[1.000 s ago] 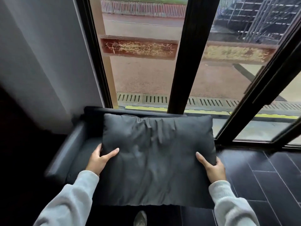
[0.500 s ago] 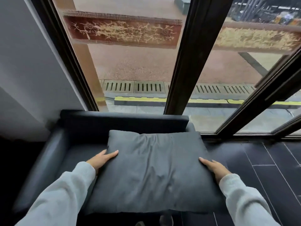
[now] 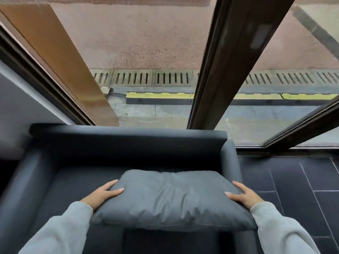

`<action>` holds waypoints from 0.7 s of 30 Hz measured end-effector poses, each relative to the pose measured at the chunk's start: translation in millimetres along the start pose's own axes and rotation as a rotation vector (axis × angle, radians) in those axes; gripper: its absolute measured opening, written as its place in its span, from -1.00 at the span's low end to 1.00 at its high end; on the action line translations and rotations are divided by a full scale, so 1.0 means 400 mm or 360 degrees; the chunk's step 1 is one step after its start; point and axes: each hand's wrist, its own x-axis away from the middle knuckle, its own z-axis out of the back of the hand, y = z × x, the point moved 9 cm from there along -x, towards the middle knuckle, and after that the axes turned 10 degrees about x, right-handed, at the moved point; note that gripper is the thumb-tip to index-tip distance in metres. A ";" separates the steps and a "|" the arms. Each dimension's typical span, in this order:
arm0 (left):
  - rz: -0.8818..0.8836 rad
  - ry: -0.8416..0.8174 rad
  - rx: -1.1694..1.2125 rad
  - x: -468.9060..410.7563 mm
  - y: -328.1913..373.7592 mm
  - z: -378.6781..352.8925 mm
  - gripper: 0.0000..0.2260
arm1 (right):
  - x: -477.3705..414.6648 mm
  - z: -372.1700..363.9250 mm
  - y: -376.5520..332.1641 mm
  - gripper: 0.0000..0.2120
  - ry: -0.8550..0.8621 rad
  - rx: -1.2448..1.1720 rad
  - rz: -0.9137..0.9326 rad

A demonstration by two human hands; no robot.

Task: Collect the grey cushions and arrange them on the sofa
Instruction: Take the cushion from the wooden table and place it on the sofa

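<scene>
A grey cushion point(image 3: 170, 198) lies nearly flat over the seat of a dark sofa point(image 3: 128, 136), towards its right side. My left hand point(image 3: 102, 194) grips the cushion's left edge, thumb on top. Gripping the right edge in the same way is my right hand point(image 3: 244, 196). The cushion's far edge is close to the sofa's backrest, and its near edge hangs over the seat front.
The sofa stands against a tall glass window with a dark frame post point(image 3: 229, 70). A grey wall point(image 3: 16, 107) is at the left. Dark floor tiles point(image 3: 293, 180) stretch to the right of the sofa's right armrest point(image 3: 230, 162).
The cushion has gone from held upright in front of me to tilted down and lowered over the seat. Both hands kept their hold on its sides, and my view has tipped downward.
</scene>
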 end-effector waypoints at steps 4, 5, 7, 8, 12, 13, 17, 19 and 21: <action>0.0048 0.0081 0.0217 -0.126 0.009 -0.032 -0.42 | -0.123 0.024 -0.005 -0.35 -0.0033 -0.0337 -0.0071; 0.0092 0.0111 0.0370 -0.159 -0.003 -0.031 -0.50 | -0.151 0.021 -0.011 -0.43 -0.0077 -0.0462 -0.0061; 0.0114 0.0214 0.0677 -0.191 -0.013 -0.021 -0.60 | -0.169 0.030 -0.028 -0.50 -0.0080 -0.0703 -0.0005; 0.0106 0.0236 0.0810 -0.213 -0.012 -0.013 -0.62 | -0.178 0.031 -0.041 -0.49 -0.0065 -0.0890 0.0012; -0.0094 0.0273 0.1311 -0.269 0.043 0.006 -0.58 | -0.208 0.024 -0.110 -0.60 0.0064 -0.1347 0.0133; -0.0167 0.0285 0.1412 -0.271 0.060 0.003 -0.53 | -0.208 0.025 -0.123 -0.67 0.0118 -0.1451 0.0159; -0.0350 0.0278 0.1466 -0.329 0.146 -0.006 -0.66 | -0.232 0.018 -0.231 -0.53 0.0284 -0.1632 0.0348; -0.0430 0.0291 0.1211 -0.355 0.178 -0.018 -0.68 | -0.248 0.006 -0.262 -0.60 0.0404 -0.1364 0.0369; -0.0455 0.0401 0.0945 -0.372 0.185 -0.018 -0.62 | -0.255 -0.002 -0.274 -0.67 0.0572 -0.1031 0.0359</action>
